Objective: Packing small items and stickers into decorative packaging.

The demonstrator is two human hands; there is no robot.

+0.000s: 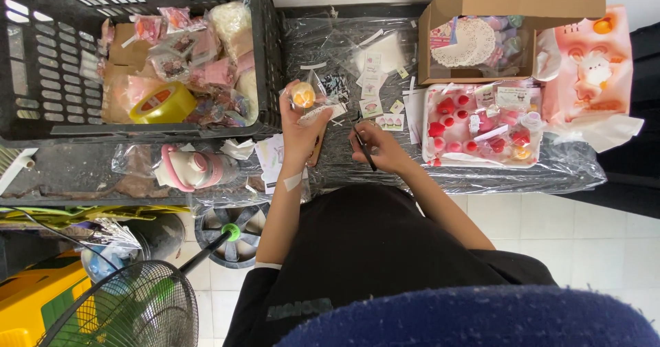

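Orange and round, a small toy in a clear plastic bag (303,96) sits tight in the left hand (300,124), while the right hand (380,148) pinches thin black scissors (363,146), seemingly mid-wrapping, so careful snipping looks needed.

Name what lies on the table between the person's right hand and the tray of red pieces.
In the head view, small printed paper cards lie on the plastic-covered table, between right hand and tray.

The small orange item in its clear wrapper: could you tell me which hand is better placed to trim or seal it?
Probably the right hand: it grips a thin dark tool just beside the small orange item, which the left hand holds up.
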